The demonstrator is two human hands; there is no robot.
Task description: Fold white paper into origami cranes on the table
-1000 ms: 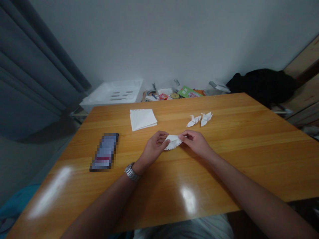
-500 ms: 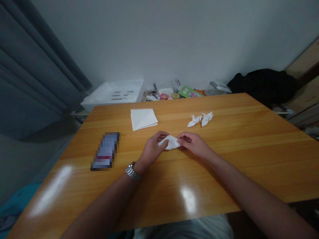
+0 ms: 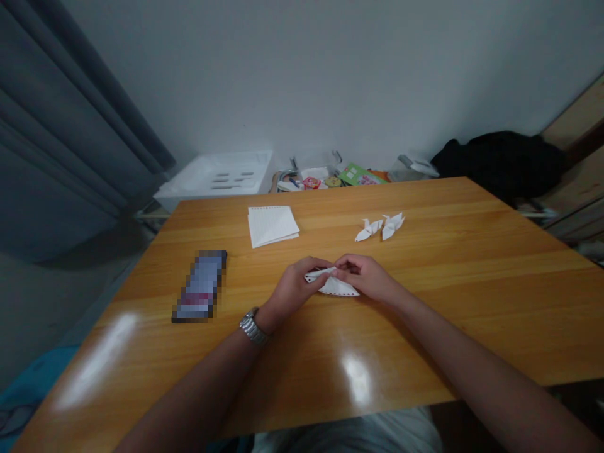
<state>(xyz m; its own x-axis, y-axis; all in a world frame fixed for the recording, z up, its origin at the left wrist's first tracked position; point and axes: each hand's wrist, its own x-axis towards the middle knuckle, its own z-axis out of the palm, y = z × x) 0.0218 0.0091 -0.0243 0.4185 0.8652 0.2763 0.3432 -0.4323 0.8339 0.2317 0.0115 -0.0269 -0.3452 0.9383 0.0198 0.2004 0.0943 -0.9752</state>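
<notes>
A small piece of folded white paper (image 3: pixel 340 288) with a row of punched holes along its lower edge is between my hands, over the middle of the table. My left hand (image 3: pixel 299 283) grips its left part, thumb on top and fingers behind. My right hand (image 3: pixel 365 275) pinches the upper part, its thumb close to the left thumb. Fingers cover much of the paper's top, so the folds there are hidden. Beyond my right hand stand two folded paper cranes (image 3: pixel 369 230) side by side.
A stack of lined paper sheets (image 3: pixel 272 225) lies farther back on the wooden table (image 3: pixel 302 371). To the left is a phone (image 3: pixel 201 286) with a blurred screen. Behind the table's far edge are a white plastic tray (image 3: pixel 221 176), a green booklet (image 3: pixel 361 175) and black cloth (image 3: pixel 500 160).
Both hands have drawn closer together, their thumbs now nearly meeting. The paper has turned and opened out, showing more of its holed edge toward me.
</notes>
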